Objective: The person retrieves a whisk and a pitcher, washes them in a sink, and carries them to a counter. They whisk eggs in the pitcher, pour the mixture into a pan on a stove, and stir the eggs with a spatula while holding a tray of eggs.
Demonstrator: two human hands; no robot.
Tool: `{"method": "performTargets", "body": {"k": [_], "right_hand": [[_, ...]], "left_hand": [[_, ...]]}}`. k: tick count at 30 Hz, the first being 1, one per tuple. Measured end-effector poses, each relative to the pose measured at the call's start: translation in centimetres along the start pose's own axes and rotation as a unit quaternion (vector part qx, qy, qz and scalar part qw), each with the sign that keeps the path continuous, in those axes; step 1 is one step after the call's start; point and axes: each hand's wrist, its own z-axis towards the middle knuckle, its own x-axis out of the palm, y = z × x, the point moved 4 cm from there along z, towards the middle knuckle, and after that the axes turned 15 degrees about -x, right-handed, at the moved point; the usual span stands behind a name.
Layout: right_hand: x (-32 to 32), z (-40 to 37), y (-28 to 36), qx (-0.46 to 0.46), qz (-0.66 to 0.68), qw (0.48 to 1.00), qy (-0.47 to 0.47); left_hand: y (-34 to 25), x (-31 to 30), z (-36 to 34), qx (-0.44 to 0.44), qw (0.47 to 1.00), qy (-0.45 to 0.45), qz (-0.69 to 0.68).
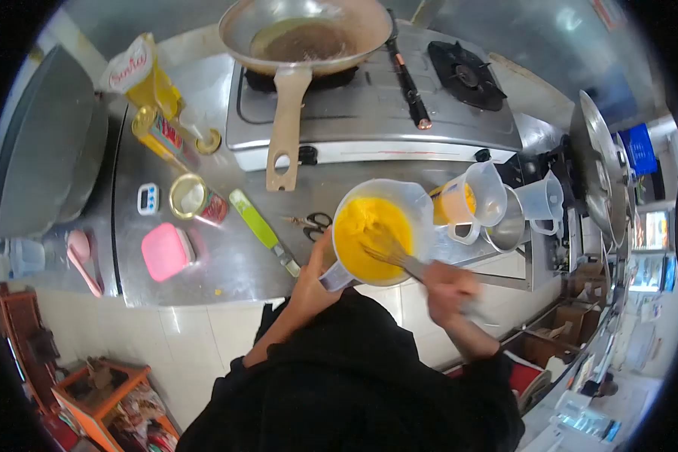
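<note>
My left hand [315, 282] is wrapped round the handle side of a translucent plastic jug [422, 207], which tilts toward me at the counter's front edge. Inside it lies a yellow mixture [354, 248], thicker and lumpy near the middle. In my right hand [448, 292], slightly blurred, is the handle of a wire whisk [408, 264], its wires dipped in the mixture. Scissors [316, 223] with dark handles lie just left of the jug. A green-handled peeler or knife-like tool [258, 224] rests farther left.
A frying pan [292, 120] with oily residue sits on the gas stove [377, 124], beside a black lighter [407, 83]. Rightward stand another jug [486, 192] and a metal bowl [509, 226]. Leftward are an opened can [196, 197], a pink-lidded box [167, 252], a timer [148, 199] and an oil pouch [147, 79].
</note>
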Motion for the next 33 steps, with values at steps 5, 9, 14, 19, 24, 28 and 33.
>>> {"method": "performTargets", "body": {"k": [5,9,14,19,24,28,33], "right_hand": [[0.2,5.1,1.7,-0.096,-0.092,0.918,0.374],[-4.6,13.9,-3.6,0.1,-0.194,0.95,0.223],[-2.1,19.0,-19.7,0.053,-0.577,0.789,0.206],[-0.7,19.5,-25.8,0.198,-0.582,0.749,0.249],[-2.9,19.9,-27.6,0.117,-0.591,0.783,0.157],[-3.7,19.9,-21.5,0.118,-0.636,0.729,0.224],[-5.5,11.7,-6.1,-0.026,-0.545,0.748,0.379]], "left_hand": [[-1.8,-0.2,-0.3,0.058,0.997,-0.027,0.052],[-2.2,0.2,-0.4,0.052,0.999,0.002,0.009],[-1.7,0.2,-0.5,0.076,0.996,-0.023,0.039],[-1.7,0.4,-0.4,0.084,0.996,-0.02,0.025],[-1.1,0.4,-0.3,0.069,0.998,-0.009,0.009],[-1.3,0.2,-0.4,0.068,0.997,-0.016,0.038],[-1.7,0.1,-0.4,0.105,0.994,-0.034,0.027]]}}
